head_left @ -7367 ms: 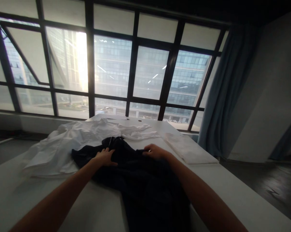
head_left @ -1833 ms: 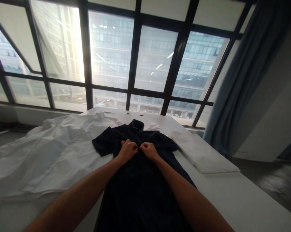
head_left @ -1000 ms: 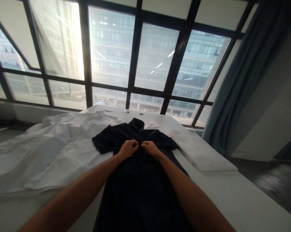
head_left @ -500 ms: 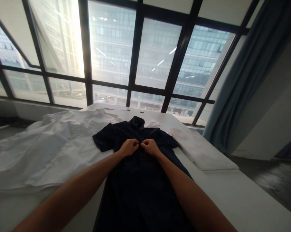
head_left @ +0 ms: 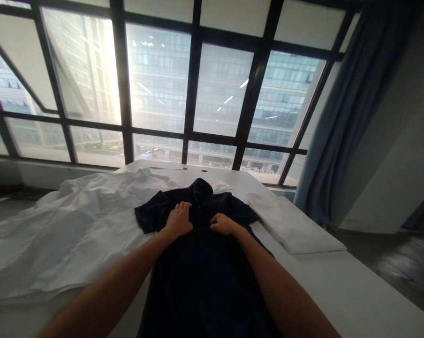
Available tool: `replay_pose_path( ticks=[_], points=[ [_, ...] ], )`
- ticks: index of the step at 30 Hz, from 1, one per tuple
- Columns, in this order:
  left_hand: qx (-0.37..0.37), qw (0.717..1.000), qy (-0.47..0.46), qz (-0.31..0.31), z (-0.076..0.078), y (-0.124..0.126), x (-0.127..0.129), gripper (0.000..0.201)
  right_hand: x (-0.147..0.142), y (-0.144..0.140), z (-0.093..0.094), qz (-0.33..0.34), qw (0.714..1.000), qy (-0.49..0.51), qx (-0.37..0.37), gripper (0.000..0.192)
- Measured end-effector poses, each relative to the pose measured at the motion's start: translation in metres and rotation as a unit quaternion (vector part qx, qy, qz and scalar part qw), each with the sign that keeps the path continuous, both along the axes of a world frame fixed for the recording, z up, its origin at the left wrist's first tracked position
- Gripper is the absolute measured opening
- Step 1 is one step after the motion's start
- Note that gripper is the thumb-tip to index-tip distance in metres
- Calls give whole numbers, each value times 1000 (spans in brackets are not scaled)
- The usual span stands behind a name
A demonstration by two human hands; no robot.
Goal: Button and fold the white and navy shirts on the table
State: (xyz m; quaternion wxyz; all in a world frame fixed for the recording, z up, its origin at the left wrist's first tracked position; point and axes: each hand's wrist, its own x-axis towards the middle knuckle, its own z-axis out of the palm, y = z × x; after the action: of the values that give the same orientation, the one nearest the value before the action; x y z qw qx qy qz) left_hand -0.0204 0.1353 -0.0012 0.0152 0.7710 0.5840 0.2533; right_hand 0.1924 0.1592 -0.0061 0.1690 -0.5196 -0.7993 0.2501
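A dark navy short-sleeved shirt (head_left: 205,272) lies front up, its collar pointing away from me toward the window. My left hand (head_left: 178,219) rests on the left side of its chest, thumb and fingers spread apart. On the other side of the front, my right hand (head_left: 224,224) has its fingers curled in and closed at the cloth, apparently pinching a bit of it. The shirt's middle front shows between the two hands. Its lower part runs down toward me between my forearms, too dark for detail.
Crumpled white cloth (head_left: 92,220) spreads over the left side of the white table (head_left: 342,286). A flat folded white cloth (head_left: 296,225) lies at the right. Behind stand a black-framed window (head_left: 194,89) and a blue-grey curtain (head_left: 342,136).
My hands were together at the shirt's middle front, both pinching; now they are apart. The left has moved left and opened out, the right slightly right. The view has tilted up a little.
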Motion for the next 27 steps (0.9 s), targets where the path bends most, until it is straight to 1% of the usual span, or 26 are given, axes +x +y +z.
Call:
replay_pose_path(
  ticks=[1,2,3,4,5,6,8,9,10,11,14,17,20,23,24,25,27],
  points=[
    [19,999,17,-43,0,-2,4,54,1,0,4,17,999,-13,-46,15],
    [22,996,28,-81,-1,-5,8,54,1,0,8,22,996,-29,-87,17],
    [12,994,33,-107,-1,-8,13,50,1,1,12,18,992,-45,-112,19],
    [-3,992,34,-119,-2,-10,17,43,1,1,15,4,992,-57,-112,24],
    [-14,992,33,-123,-3,-13,20,36,0,1,19,-19,995,-61,-79,29],
    [-18,992,33,-123,-3,-15,22,30,-1,1,21,-46,997,-58,-21,35],
    [-9,992,35,-118,-4,-17,24,24,-5,0,22,-94,988,-48,111,42],
    [-4,993,35,-114,-5,-17,24,24,-7,0,20,-104,982,-49,152,43],
    [0,994,32,-108,-5,-16,24,24,-10,1,17,-107,978,-53,168,41],
    [0,995,27,-100,-6,-16,23,24,-12,1,13,-104,980,-58,162,37],
    [-13,998,10,-68,-7,-13,21,22,-18,4,-1,-97,988,-62,100,20],
    [-29,999,-5,-36,-7,-12,21,25,-19,8,-8,-97,992,-25,77,9],
    [-40,999,-30,-13,-7,-11,21,30,-19,10,-9,-89,991,54,85,10],
    [-66,995,-73,28,-10,-5,20,38,-21,9,-7,-44,982,166,75,13],
    [-74,993,-92,30,-12,-1,18,39,-22,8,-7,-28,977,200,71,12],
    [-81,990,-115,18,-15,3,17,38,-23,8,-7,-18,972,227,65,11],
    [-84,980,-178,-40,-22,14,14,33,-24,7,-7,-11,964,260,46,8]
  ],
)
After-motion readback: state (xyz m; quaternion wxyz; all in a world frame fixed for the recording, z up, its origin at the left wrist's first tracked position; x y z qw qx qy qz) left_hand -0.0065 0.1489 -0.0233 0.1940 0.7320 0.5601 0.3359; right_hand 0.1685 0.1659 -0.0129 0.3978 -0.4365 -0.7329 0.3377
